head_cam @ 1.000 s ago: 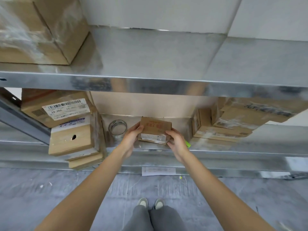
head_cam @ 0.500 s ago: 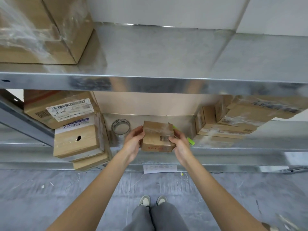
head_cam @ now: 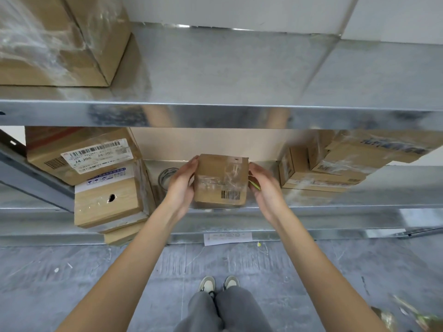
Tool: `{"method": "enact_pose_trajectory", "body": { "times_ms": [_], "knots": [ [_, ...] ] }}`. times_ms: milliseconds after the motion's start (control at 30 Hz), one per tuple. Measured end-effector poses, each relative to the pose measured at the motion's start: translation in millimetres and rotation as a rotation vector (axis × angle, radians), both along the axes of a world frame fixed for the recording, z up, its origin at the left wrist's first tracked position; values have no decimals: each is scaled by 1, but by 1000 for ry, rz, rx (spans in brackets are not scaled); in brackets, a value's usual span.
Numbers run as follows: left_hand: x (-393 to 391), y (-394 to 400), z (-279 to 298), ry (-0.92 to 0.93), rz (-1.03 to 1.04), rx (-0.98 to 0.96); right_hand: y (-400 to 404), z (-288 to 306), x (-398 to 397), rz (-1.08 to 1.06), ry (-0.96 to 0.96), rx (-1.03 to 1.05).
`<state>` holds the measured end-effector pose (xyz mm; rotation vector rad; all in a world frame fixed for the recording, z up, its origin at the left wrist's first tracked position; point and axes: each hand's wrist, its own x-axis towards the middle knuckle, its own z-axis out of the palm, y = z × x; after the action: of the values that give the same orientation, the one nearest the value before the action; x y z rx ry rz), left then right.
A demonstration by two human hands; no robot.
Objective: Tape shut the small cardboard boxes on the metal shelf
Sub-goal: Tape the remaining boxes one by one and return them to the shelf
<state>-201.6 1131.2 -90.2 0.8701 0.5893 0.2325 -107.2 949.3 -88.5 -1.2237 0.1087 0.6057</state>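
Note:
A small cardboard box (head_cam: 220, 182) with clear tape and a barcode on its facing side stands at the front of the lower metal shelf (head_cam: 335, 213). My left hand (head_cam: 181, 185) lies flat against its left side, fingers straight and pointing up. My right hand (head_cam: 263, 188) is at its right side with straight fingers, touching it near the top corner. A thin green thing (head_cam: 254, 185) shows between my right palm and the box; I cannot tell whether the hand holds it. A roll of clear tape (head_cam: 166, 177) stands on the shelf behind my left hand.
Stacked labelled boxes (head_cam: 105, 178) fill the shelf's left end and taped boxes (head_cam: 335, 168) its right end. A large wrapped box (head_cam: 60, 41) sits on the upper shelf (head_cam: 239, 113). A paper label (head_cam: 227, 237) hangs under the shelf rim. My feet stand on the grey floor.
The box has been turned over between my hands: the red-printed face is gone and the taped barcode face now points at me. It stands more upright.

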Motion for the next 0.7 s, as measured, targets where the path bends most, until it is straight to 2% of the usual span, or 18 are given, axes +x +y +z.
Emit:
{"method": "enact_pose_trajectory", "body": {
  "times_ms": [100, 333, 500, 633, 700],
  "knots": [
    [-1, -8, -3, -4, 29, 10, 0, -4, -7, 30, 29, 15],
    [-1, -21, -32, 119, 76, -37, -9, -27, -21, 53, 42, -19],
    [-1, -21, -39, 124, 104, -52, -8, -34, -23, 67, -5, -29],
    [1, -18, -45, 126, 84, 18, -5, -41, -21, 20, -35, -139],
    [4, -15, -50, 188, 110, 147, -6, -44, -21, 33, -47, -237]
  ]
}}
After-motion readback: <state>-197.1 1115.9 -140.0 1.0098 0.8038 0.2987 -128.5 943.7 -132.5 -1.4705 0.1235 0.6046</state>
